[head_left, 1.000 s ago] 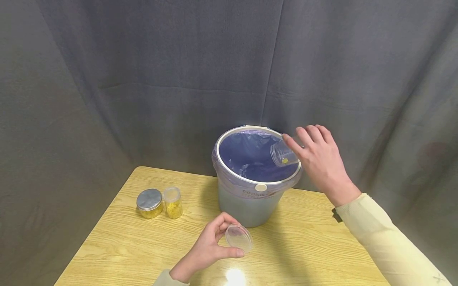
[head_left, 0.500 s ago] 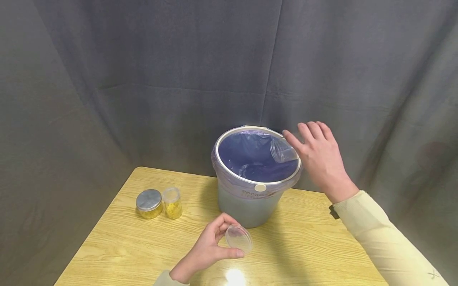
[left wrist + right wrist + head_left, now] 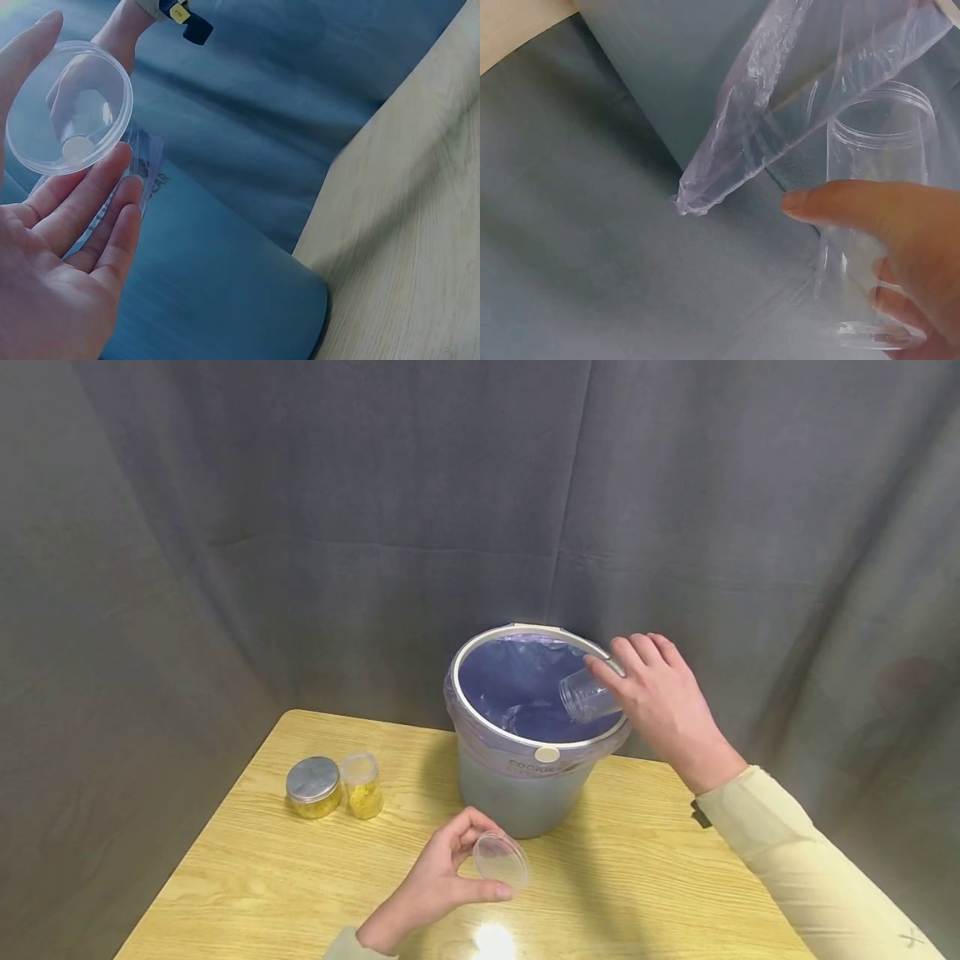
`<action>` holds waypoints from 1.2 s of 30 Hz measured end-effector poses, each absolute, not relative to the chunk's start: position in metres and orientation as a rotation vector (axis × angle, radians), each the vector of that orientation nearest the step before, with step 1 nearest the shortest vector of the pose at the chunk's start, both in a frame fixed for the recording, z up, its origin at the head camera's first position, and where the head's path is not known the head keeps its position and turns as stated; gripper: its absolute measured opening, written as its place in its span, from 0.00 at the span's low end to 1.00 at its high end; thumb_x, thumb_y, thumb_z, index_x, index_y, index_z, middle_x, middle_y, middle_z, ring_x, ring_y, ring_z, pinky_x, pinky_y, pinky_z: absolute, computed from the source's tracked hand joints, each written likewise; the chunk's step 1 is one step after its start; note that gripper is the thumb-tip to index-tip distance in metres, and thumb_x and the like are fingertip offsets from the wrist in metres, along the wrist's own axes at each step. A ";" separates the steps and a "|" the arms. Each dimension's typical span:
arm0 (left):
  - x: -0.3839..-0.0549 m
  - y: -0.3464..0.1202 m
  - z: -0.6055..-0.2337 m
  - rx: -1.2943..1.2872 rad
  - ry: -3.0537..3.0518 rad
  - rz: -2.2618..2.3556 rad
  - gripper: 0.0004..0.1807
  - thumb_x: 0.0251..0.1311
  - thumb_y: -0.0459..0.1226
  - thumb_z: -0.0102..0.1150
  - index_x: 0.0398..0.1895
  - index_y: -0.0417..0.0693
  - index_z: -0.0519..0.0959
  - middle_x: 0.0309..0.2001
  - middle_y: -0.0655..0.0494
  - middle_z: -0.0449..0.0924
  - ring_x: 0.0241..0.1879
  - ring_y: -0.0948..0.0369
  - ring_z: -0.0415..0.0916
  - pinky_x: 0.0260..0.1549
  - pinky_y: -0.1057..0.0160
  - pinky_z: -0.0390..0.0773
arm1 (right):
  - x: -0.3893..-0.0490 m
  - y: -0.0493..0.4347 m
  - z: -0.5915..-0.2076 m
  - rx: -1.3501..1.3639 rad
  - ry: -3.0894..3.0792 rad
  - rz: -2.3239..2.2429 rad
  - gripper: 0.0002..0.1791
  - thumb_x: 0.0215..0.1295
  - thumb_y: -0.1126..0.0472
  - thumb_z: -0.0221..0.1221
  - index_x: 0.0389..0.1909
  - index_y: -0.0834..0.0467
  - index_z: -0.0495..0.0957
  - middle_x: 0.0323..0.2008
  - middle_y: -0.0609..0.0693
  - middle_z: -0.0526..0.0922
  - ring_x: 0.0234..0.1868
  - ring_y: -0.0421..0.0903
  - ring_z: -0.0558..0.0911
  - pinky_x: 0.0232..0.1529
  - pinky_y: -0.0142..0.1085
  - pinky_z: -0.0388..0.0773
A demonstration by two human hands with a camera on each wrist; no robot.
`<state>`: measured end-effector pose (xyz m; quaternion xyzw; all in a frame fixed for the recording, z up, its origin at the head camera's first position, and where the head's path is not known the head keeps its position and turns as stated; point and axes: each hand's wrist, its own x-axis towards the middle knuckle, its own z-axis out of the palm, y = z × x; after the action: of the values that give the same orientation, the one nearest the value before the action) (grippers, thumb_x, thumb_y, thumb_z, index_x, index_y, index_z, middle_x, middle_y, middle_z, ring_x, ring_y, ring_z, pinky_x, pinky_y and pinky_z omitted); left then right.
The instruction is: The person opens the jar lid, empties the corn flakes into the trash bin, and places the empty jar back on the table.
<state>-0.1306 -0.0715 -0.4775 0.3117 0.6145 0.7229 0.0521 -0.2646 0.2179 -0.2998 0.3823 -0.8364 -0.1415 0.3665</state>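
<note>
My right hand [image 3: 663, 706] grips a clear plastic jar [image 3: 588, 696], tipped with its open mouth down and to the left over the bin [image 3: 525, 793]. In the right wrist view the jar [image 3: 877, 161] looks empty, with thumb and fingers round its wall. A purple bag [image 3: 487, 685] lines the bin and folds over its white rim. In front of the bin, my left hand [image 3: 435, 877] pinches a clear round lid [image 3: 501, 862] between thumb and fingers. The left wrist view shows that lid [image 3: 71, 109] held by its edge.
On the table's left stand a short jar [image 3: 313, 787] with a silver lid and a slim clear jar [image 3: 363, 787], both holding yellow bits. The wooden table [image 3: 262, 885] ends at a grey curtain [image 3: 375, 527] behind the bin.
The yellow bit in the tipped jar a second ago is gone. My right hand rose slightly, then came lower with the jar. The left hand and lid stayed in place.
</note>
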 end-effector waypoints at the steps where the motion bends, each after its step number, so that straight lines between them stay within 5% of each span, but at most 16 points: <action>1: -0.130 -0.071 -0.477 0.946 1.869 2.197 0.26 0.56 0.33 0.75 0.53 0.38 0.70 0.52 0.42 0.83 0.55 0.49 0.78 0.62 0.53 0.70 | -0.265 0.218 -0.301 0.979 -2.146 -0.340 0.29 0.52 0.83 0.59 0.55 0.57 0.77 0.44 0.63 0.71 0.48 0.64 0.72 0.55 0.56 0.70; 5: -0.130 -0.070 -0.477 0.948 1.869 2.196 0.26 0.56 0.33 0.75 0.53 0.37 0.71 0.52 0.42 0.83 0.55 0.47 0.78 0.63 0.53 0.69 | -0.265 0.222 -0.304 0.936 -2.146 -0.248 0.30 0.51 0.82 0.59 0.55 0.57 0.77 0.45 0.63 0.73 0.48 0.65 0.74 0.54 0.57 0.71; 11: -0.131 -0.069 -0.479 0.970 1.880 2.196 0.25 0.56 0.34 0.75 0.51 0.36 0.71 0.51 0.42 0.83 0.54 0.49 0.79 0.63 0.54 0.68 | -0.262 0.229 -0.309 0.843 -2.214 -0.101 0.40 0.36 0.73 0.73 0.59 0.57 0.77 0.45 0.62 0.75 0.46 0.65 0.74 0.48 0.59 0.73; 17: -0.131 -0.066 -0.479 0.950 1.887 2.190 0.25 0.55 0.34 0.75 0.51 0.37 0.72 0.51 0.44 0.83 0.54 0.49 0.79 0.63 0.54 0.68 | -0.258 0.240 -0.314 0.682 -2.288 0.222 0.41 0.37 0.65 0.79 0.60 0.56 0.77 0.42 0.59 0.76 0.42 0.62 0.75 0.38 0.57 0.74; 23: -0.131 -0.064 -0.479 0.928 1.910 2.182 0.26 0.54 0.32 0.76 0.52 0.38 0.72 0.52 0.45 0.83 0.55 0.49 0.79 0.64 0.52 0.67 | -0.251 0.248 -0.318 0.488 -2.322 0.569 0.41 0.40 0.60 0.81 0.60 0.56 0.77 0.46 0.56 0.77 0.47 0.58 0.77 0.44 0.55 0.73; 36: -0.133 -0.056 -0.485 0.897 1.926 2.158 0.26 0.55 0.34 0.76 0.53 0.40 0.72 0.52 0.47 0.83 0.56 0.51 0.78 0.63 0.50 0.68 | -0.222 0.255 -0.326 0.219 -2.295 1.112 0.39 0.48 0.54 0.81 0.63 0.46 0.77 0.44 0.47 0.81 0.42 0.40 0.79 0.41 0.27 0.71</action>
<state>-0.1326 -0.0564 -0.4848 0.2956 0.6351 0.7114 0.0565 -0.2220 0.2553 -0.3258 0.0819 -0.8590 0.4162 0.2867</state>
